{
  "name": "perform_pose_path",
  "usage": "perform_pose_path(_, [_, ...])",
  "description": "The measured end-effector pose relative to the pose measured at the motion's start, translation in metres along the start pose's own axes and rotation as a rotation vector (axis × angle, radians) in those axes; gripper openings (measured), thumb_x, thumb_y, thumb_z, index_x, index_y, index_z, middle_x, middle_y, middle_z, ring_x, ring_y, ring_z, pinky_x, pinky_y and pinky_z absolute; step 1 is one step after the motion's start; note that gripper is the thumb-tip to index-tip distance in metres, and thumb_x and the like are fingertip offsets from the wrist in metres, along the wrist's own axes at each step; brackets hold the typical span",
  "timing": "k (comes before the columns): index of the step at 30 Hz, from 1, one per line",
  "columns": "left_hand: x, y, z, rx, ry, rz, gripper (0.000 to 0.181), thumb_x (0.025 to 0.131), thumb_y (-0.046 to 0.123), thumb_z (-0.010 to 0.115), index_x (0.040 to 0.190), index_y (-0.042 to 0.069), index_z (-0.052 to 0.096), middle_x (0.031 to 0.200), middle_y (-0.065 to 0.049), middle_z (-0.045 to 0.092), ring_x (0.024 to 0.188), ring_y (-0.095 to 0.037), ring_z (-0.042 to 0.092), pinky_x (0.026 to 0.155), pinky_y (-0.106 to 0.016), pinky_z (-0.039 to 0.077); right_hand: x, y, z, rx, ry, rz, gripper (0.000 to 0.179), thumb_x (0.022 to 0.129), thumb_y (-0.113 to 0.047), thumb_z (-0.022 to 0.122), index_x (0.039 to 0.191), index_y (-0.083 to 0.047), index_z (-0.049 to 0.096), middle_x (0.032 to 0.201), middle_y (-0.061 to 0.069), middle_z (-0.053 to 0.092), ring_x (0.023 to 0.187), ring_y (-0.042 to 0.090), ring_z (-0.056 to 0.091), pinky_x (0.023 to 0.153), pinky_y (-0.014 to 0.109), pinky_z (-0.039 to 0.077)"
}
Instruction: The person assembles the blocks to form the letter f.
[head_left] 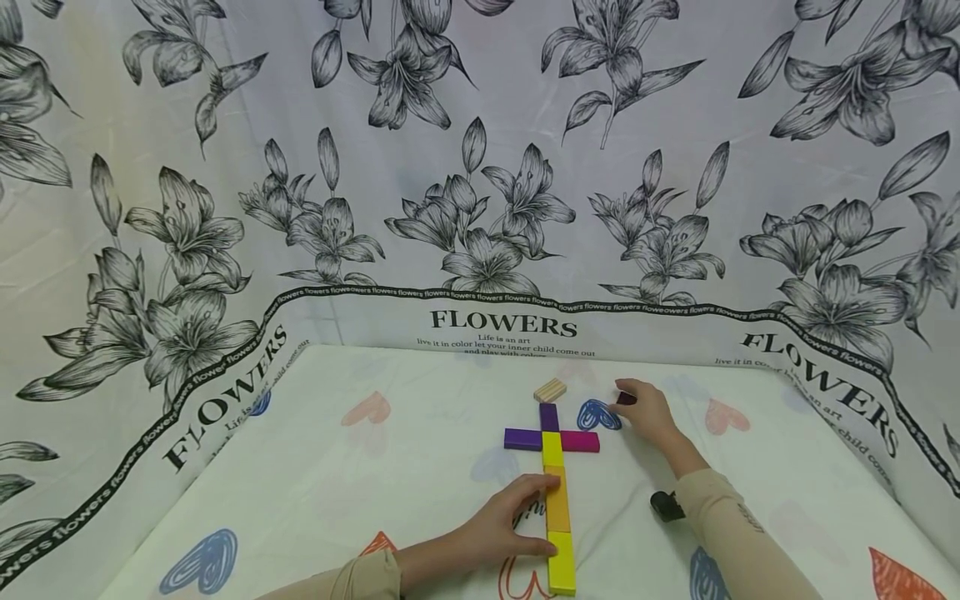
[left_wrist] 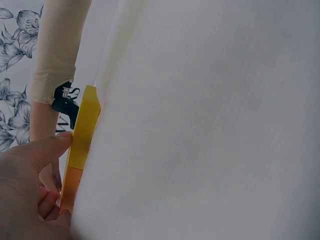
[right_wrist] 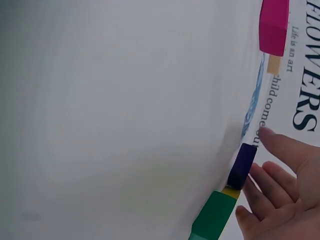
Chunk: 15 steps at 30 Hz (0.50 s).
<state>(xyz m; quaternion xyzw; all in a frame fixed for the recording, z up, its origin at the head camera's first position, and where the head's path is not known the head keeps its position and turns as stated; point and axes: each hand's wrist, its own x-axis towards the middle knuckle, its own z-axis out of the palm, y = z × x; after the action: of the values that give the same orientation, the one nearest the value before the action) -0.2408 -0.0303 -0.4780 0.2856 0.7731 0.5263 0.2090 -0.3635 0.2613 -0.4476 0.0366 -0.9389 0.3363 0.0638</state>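
Observation:
On the cloth in the head view, a cross of wooden blocks is laid out: an upper purple block [head_left: 550,417], a left purple block [head_left: 523,439], a magenta block [head_left: 580,442], a small yellow block [head_left: 552,450], an orange block [head_left: 557,500] and a long yellow block [head_left: 562,563]. My left hand [head_left: 495,521] touches the left side of this column with thumb and forefinger spread. My right hand [head_left: 651,412] is beside a dark purple block [right_wrist: 242,166], thumb apart from it and fingers behind it. A green block [right_wrist: 215,215] stands near that one.
Plain wood-coloured pieces [head_left: 551,390] lie just beyond the cross. A black wrist device [head_left: 666,506] sits at the right sleeve. The white cloth [head_left: 420,467] carries printed hearts, and flower-patterned curtains [head_left: 480,225] enclose the table's back and sides.

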Motion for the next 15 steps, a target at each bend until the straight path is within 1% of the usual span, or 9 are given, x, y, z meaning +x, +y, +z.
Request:
perform_pose_path(3, [-0.0004,-0.0004,0.0,0.001,0.0,0.0,0.07,0.082,0.025,0.078,0.142,0.033,0.043,0.148,0.012,0.042,0.139,-0.004,0.04,0.117,-0.027,0.035,-0.003,0.0024,-0.0033,-0.009,0.024,0.007,0.053,0.089,-0.01,0.067,0.136,0.008,0.049,0.138,0.029,0.051,0.132,0.048,0.043,0.111,0.059,0.037])
perform_pose_path(6, [-0.0008,-0.0012,0.0001,-0.004,-0.001,0.003,0.07,0.082,0.025,0.078,0.142,0.033,0.043,0.148,0.012,0.042,0.139,-0.005,0.039,0.117,-0.027,0.035,-0.0043,0.0054,-0.0049,-0.035,0.047,0.009,0.05,0.089,-0.008,0.066,0.134,0.009,0.051,0.135,0.03,0.053,0.128,0.049,0.046,0.108,0.059,0.04])
perform_pose_path(11, [-0.0006,-0.002,0.0,-0.004,-0.004,0.012,0.069,0.083,0.027,0.078,0.142,0.033,0.043,0.148,0.013,0.042,0.139,-0.004,0.039,0.117,-0.026,0.035,-0.0056,0.0084,-0.0058,-0.044,0.06,0.04,0.044,0.089,-0.004,0.065,0.129,0.01,0.055,0.132,0.03,0.056,0.126,0.049,0.048,0.11,0.058,0.039])
perform_pose_path(15, [-0.0002,-0.0021,0.0,0.001,-0.004,0.012,0.069,0.083,0.028,0.078,0.142,0.033,0.043,0.148,0.013,0.042,0.139,-0.003,0.039,0.117,-0.026,0.035,-0.0061,0.0089,-0.0062,-0.037,0.064,0.044,0.041,0.088,-0.001,0.064,0.127,0.01,0.057,0.131,0.031,0.056,0.127,0.049,0.046,0.111,0.058,0.037])
